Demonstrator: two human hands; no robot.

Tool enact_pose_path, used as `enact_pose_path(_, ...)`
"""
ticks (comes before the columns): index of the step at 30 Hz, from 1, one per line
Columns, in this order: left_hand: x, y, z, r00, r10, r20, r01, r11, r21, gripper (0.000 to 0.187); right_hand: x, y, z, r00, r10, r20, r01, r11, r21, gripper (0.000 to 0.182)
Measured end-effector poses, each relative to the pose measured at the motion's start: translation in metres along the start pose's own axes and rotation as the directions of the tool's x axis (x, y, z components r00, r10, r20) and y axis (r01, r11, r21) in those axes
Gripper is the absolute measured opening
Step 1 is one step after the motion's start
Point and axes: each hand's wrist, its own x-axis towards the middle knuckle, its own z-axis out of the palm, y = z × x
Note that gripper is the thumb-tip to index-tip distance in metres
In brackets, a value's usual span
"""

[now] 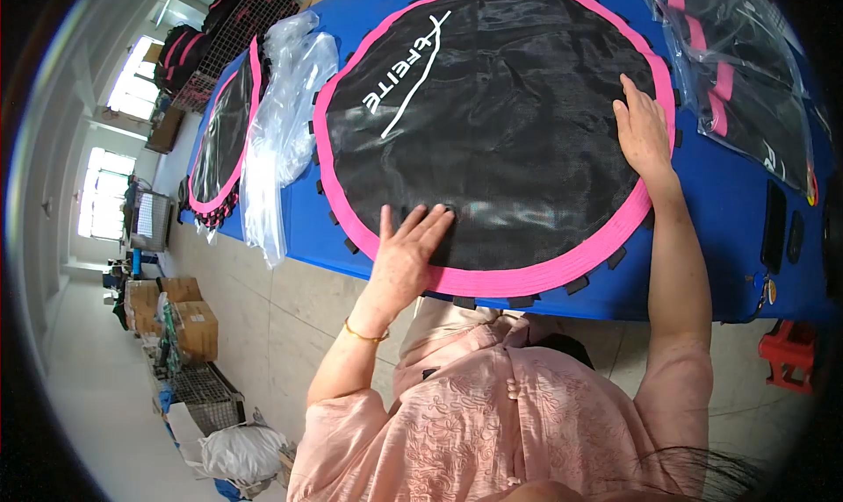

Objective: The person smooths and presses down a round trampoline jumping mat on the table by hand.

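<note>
A: Pink embroidered top (pixel 492 423) fills the bottom centre, nearest the lens. Hands?

B: Two. Left hand (pixel 406 252) lower centre, flat, fingers spread, palm down on the near edge of the mat, gripping nothing. Gold bracelet (pixel 364 333) on that wrist. Right hand (pixel 644 132) right of centre, also open and flat, pressed on the mesh just inside the pink border.

A: Mat count?

B: One round black mesh mat (pixel 492 125) with pink rim, centre to upper centre, lying on the blue table (pixel 729 221). White lettering and a swoosh on its upper left part. Small black tabs stick out around the rim. A second mat of the same kind (pixel 224 133) sits at upper left, on the table's far end.

A: Between them?

B: One heap of clear plastic bags (pixel 281 125), hanging over the table edge. It covers part of the second mat's edge.

A: Right side?

B: Bagged black-and-pink items (pixel 738 72) upper right, count unclear, overlapping. One dark phone-like slab (pixel 774 225) at right edge. Red stool (pixel 788 353) lower right, under the table.

A: Floor?

B: Cardboard boxes (pixel 180 313) at left, at least three. One wire crate (pixel 206 395), one white sack (pixel 241 452) lower left. Windows far left.
</note>
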Motion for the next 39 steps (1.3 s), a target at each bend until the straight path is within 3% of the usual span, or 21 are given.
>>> enact_pose_path(3, 0.023, 0.020, 0.004, 0.995, 0.091, -0.036, -0.094, 0.991, -0.091, 0.068, 0.001, 0.001, 0.001, 1.000, -0.003, -0.004, 0.003, 1.000, 0.000, 0.045)
enact_pose_path(7, 0.033, 0.034, 0.000, 0.991, 0.134, -0.008, -0.134, 0.991, -0.024, 0.068, 0.000, 0.004, 0.001, 1.000, -0.003, 0.001, 0.003, 1.000, 0.022, 0.046)
enact_pose_path(16, 0.000, -0.034, 0.001, 0.986, -0.160, -0.057, 0.161, 0.987, 0.015, 0.073, 0.000, -0.004, -0.001, 1.000, 0.016, 0.023, -0.016, 1.000, 0.014, 0.047)
enact_pose_path(21, 0.010, 0.004, 0.004, 0.999, -0.029, -0.016, 0.029, 0.999, -0.021, 0.069, 0.000, -0.007, -0.004, 0.999, 0.038, 0.031, -0.038, 0.999, 0.013, 0.048)
enact_pose_path(23, 0.022, 0.030, 0.003, 0.997, 0.079, -0.026, -0.078, 0.996, 0.039, 0.066, 0.000, -0.006, -0.003, 0.999, 0.026, 0.035, -0.026, 1.000, 0.009, 0.047)
enact_pose_path(25, 0.036, 0.056, 0.003, 0.984, 0.178, -0.010, -0.178, 0.982, -0.059, 0.063, -0.001, -0.004, 0.000, 1.000, 0.015, 0.024, -0.015, 1.000, 0.004, 0.047)
enact_pose_path(29, 0.064, 0.098, 0.009, 0.935, 0.353, -0.001, -0.353, 0.934, -0.059, 0.056, -0.001, -0.003, 0.000, 1.000, 0.002, 0.011, -0.002, 1.000, -0.010, 0.047)
enact_pose_path(35, 0.064, 0.103, 0.009, 0.941, 0.333, -0.054, -0.337, 0.915, -0.221, 0.056, -0.001, -0.004, 0.000, 1.000, 0.001, -0.019, -0.001, 1.000, -0.001, 0.047)
enact_pose_path(39, 0.051, 0.093, 0.015, 0.965, 0.254, -0.057, -0.260, 0.950, -0.170, 0.057, -0.001, -0.004, -0.002, 1.000, -0.008, -0.007, 0.008, 1.000, -0.011, 0.047)
